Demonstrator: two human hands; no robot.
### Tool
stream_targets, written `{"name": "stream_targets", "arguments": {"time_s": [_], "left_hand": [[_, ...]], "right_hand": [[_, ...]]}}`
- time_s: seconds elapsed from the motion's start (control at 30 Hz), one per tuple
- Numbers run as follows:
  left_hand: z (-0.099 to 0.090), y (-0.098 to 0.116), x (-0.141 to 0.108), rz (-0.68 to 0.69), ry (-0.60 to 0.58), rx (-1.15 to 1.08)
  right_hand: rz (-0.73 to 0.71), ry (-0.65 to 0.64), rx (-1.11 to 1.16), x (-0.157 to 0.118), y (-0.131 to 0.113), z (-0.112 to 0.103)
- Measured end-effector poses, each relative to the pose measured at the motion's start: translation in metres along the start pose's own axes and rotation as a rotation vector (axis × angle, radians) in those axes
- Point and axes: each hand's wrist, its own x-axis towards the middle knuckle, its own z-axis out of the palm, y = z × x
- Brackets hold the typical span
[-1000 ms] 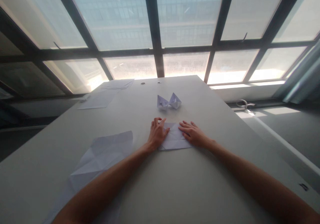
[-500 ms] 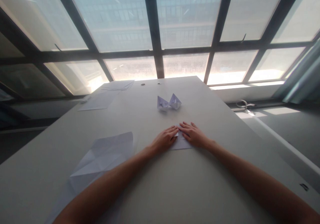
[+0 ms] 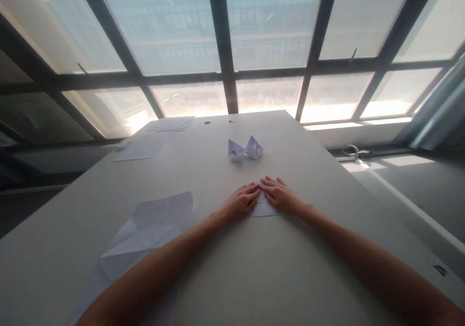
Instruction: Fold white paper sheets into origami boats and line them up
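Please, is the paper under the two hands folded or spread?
Folded: the paper shows a straight edge of a layer between the left hand and right hand. They cover much; how many folds, I cannot tell.

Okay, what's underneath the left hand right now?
Folded paper, partly visible between the left hand and right hand. Whatever the left hand covers can't be seen.

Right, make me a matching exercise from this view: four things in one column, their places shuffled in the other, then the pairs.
Things
1. Flat folded paper
2. Two-peaked paper shape
3. Large creased sheet
4. Curtain

Places
A. Partly hidden by the left forearm
B. At the right edge of the view
C. Under the left hand and right hand
D. Just beyond the hands, touched by neither

Pairs: 1-C, 2-D, 3-A, 4-B
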Motion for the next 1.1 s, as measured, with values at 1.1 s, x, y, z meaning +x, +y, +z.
{"name": "stream_targets", "arguments": {"time_s": [1.1], "left_hand": [[0.000,0.009,0.001,-0.128,0.016,-0.030]], "right_hand": [[0.057,-0.019,-0.067,0.001,-0.017,0.004]]}}
